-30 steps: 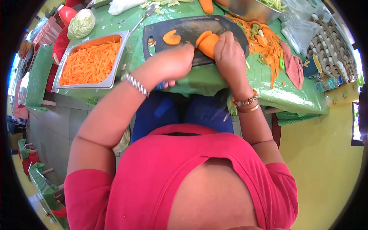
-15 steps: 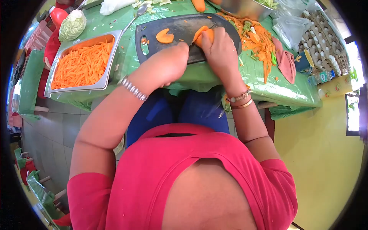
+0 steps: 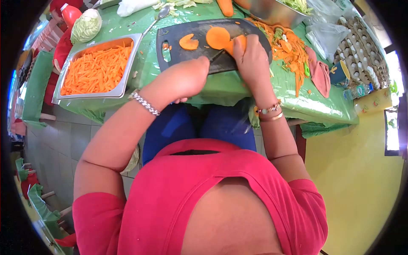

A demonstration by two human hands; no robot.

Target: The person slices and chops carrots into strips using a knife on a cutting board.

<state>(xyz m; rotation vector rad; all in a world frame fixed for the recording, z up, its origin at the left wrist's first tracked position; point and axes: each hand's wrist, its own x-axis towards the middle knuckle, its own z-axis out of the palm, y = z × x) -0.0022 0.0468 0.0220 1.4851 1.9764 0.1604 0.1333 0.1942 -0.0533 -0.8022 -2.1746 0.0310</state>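
Observation:
Closed around a knife, my left hand is at the near edge of the dark cutting board; its fist hides the handle. The dark knife blade points up and right, its tip beside the carrot. My right hand grips that carrot piece on the board, its fingers covering much of it. A round carrot slice lies flat just left of the held piece. Farther left on the board is a notched carrot slice.
A metal tray of carrot strips stands at left, with a spoon beyond it. A cabbage is behind. To the right lie carrot peelings, a pink cloth, a mug and egg trays. A steel bowl stands at the back.
A round slice has come off the carrot and now lies flat on the board. The knife has drawn slightly down, and the view has shifted a little.

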